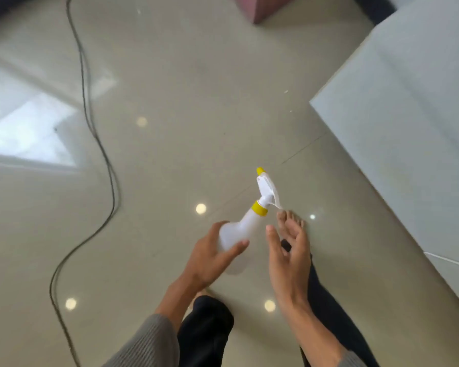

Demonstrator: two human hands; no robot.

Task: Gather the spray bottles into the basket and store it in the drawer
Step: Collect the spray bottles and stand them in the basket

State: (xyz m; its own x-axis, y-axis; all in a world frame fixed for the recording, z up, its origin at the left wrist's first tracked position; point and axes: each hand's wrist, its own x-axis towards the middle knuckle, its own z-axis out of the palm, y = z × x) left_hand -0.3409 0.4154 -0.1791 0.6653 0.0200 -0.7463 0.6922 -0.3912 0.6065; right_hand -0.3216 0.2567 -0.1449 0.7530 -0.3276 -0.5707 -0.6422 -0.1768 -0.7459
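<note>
White plastic spray bottle [240,229], smooth and slightly translucent, with a rounded body tapering to a narrow neck, a yellow collar [259,209] at the neck, a white trigger head [266,188] and a small yellow nozzle tip [260,170]. The bottle is held in the air above the floor, in the lower middle of the view; its long axis is tilted, base toward the wearer and head pointing up and to the right, away from the wearer, with the thin trigger lever hanging on the right side. The left hand [210,258] is wrapped around the lower body of the bottle, fingers behind it and thumb across the front. The right hand [289,255] is just beside the bottle, open with fingers loosely spread and curved, holding nothing. Grey ribbed knit sleeves [146,343] cover the forearms. Below the hands are dark trousers and bare feet [289,221]. The floor [183,102] is glossy beige tile with thin grout lines and bright round reflections. A dark cable [101,144] snakes across it at left; a pale smooth cabinet surface [408,115] stands at right, and a pink block [260,9] lies at the top edge.
</note>
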